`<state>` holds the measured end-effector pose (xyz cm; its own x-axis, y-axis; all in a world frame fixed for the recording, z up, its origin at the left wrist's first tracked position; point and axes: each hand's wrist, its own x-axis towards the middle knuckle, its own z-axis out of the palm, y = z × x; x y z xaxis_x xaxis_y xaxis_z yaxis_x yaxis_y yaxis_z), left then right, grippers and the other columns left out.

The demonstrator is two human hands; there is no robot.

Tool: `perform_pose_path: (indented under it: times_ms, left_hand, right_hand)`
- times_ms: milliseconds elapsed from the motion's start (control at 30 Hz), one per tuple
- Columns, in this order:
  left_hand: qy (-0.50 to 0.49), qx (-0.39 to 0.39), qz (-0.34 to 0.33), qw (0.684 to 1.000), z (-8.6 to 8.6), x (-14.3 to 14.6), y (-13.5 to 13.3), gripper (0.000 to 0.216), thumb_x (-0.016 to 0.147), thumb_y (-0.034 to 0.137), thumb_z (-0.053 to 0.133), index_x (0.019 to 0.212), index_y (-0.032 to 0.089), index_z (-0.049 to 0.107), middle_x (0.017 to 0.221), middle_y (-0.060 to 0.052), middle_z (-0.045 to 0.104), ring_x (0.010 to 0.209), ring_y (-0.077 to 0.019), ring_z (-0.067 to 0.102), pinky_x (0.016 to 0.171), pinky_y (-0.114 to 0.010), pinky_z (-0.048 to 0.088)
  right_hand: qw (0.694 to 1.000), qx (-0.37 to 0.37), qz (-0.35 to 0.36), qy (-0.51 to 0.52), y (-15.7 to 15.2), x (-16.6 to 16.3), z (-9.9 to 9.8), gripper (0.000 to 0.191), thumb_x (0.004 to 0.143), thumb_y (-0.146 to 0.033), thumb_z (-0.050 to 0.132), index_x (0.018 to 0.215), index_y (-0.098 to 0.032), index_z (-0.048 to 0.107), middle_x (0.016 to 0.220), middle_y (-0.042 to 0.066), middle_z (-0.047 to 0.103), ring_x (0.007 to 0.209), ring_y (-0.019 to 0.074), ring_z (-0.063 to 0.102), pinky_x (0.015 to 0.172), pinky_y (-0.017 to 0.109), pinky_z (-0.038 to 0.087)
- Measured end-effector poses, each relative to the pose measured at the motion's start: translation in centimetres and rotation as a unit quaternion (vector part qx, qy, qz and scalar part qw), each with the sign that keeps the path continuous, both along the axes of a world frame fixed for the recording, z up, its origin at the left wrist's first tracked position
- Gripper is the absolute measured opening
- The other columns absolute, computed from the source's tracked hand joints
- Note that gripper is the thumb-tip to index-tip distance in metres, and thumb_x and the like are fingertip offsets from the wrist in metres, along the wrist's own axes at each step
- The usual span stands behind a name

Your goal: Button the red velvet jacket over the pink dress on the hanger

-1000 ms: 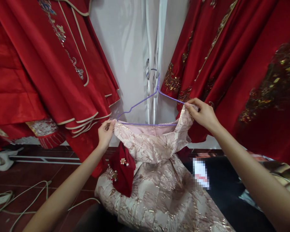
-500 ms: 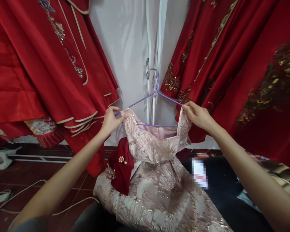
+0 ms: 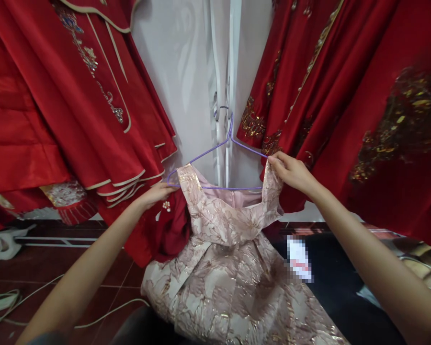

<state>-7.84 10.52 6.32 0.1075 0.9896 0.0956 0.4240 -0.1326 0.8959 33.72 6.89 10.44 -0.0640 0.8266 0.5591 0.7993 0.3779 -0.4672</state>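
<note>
A pale pink and gold brocade dress (image 3: 233, 282) hangs by its straps on a purple hanger (image 3: 210, 152). My right hand (image 3: 290, 173) pinches the right strap against the hanger's sloping arm, thumb on top. At the left, my left hand (image 3: 160, 192) is closed beside the hanger's end, just outside the left strap. Its fingers grip the top of a dark red fabric sleeve (image 3: 172, 230) with a pearl flower on it; the fingertips are partly hidden. The dress's skirt spreads down toward me.
Red embroidered garments hang on both sides, a trimmed one (image 3: 104, 129) at left and a sequined one (image 3: 345, 143) at right. White cabinet doors (image 3: 179, 72) stand behind. A cable (image 3: 111, 314) and white shoes (image 3: 7, 244) lie on the tiled floor.
My left hand has left the dress's left strap and moved down and left. The red sleeve has been raised and shifted left with it. My right hand stays at the right strap.
</note>
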Motion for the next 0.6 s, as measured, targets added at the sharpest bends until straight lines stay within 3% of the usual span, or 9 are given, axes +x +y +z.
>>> perform_pose_path:
  times_ms: [67,167,233,333,400,467,600]
  left_hand:
    - [-0.061,0.034,0.020,0.997,1.2,0.1,1.7,0.026,0.063,0.043,0.076,0.069,0.019,0.069,0.053,0.000,0.061,0.060,-0.0174,0.061,0.060,-0.030,0.048]
    - [-0.080,0.038,-0.032,0.996,4.1,1.6,3.6,0.031,0.064,0.046,0.076,0.076,0.018,0.070,0.067,-0.003,0.068,0.066,-0.0174,0.062,0.063,-0.029,0.048]
    - [-0.083,0.061,-0.069,0.992,6.3,3.6,3.9,0.035,0.066,0.048,0.075,0.082,0.018,0.070,0.075,-0.005,0.070,0.069,-0.0172,0.062,0.065,-0.029,0.048]
    - [-0.079,0.156,-0.115,0.978,8.9,7.0,3.3,0.033,0.071,0.046,0.072,0.087,0.017,0.071,0.090,-0.006,0.071,0.084,-0.0178,0.063,0.077,-0.027,0.048]
    - [-0.080,0.192,-0.135,0.969,9.8,8.8,2.6,0.031,0.077,0.045,0.066,0.092,0.018,0.070,0.095,-0.005,0.070,0.090,-0.0176,0.062,0.082,-0.028,0.047]
    - [-0.076,0.202,-0.140,0.966,10.0,9.9,2.2,0.030,0.081,0.043,0.061,0.092,0.017,0.069,0.094,-0.004,0.070,0.089,-0.0175,0.061,0.082,-0.028,0.047]
    - [-0.043,0.159,-0.145,0.975,9.7,10.5,2.5,0.021,0.082,0.036,0.058,0.081,0.017,0.068,0.086,-0.004,0.070,0.083,-0.0181,0.062,0.077,-0.029,0.048]
  right_hand:
    - [1.000,0.003,0.003,0.003,0.1,0.0,0.0,0.039,0.089,-0.057,0.038,0.082,-0.024,0.055,0.068,0.002,0.062,0.062,0.0185,0.057,0.059,0.028,0.041]
    - [1.000,-0.001,0.013,0.005,0.1,-0.1,-0.1,0.039,0.090,-0.058,0.037,0.079,-0.024,0.053,0.064,0.000,0.059,0.060,0.0173,0.055,0.057,0.028,0.040]
    - [1.000,-0.010,0.026,0.001,0.1,0.1,-0.1,0.041,0.090,-0.058,0.035,0.075,-0.024,0.050,0.060,-0.001,0.055,0.058,0.0162,0.053,0.056,0.027,0.039]
    - [0.999,-0.015,0.031,-0.007,0.2,0.7,0.3,0.047,0.090,-0.062,0.032,0.067,-0.023,0.045,0.058,-0.002,0.051,0.057,0.0156,0.051,0.056,0.027,0.038]
    - [0.999,-0.030,0.019,0.001,0.6,1.1,0.9,0.053,0.088,-0.066,0.032,0.062,-0.022,0.046,0.056,-0.001,0.052,0.057,0.0166,0.052,0.055,0.029,0.039]
    - [0.995,-0.091,0.031,0.017,1.2,1.2,1.6,0.060,0.086,-0.071,0.031,0.058,-0.022,0.052,0.056,0.002,0.057,0.058,0.0185,0.056,0.056,0.031,0.043]
    - [0.964,-0.225,0.141,0.007,3.3,0.1,2.8,0.069,0.085,-0.074,0.026,0.060,-0.025,0.069,0.075,0.006,0.072,0.077,0.0228,0.067,0.071,0.036,0.052]
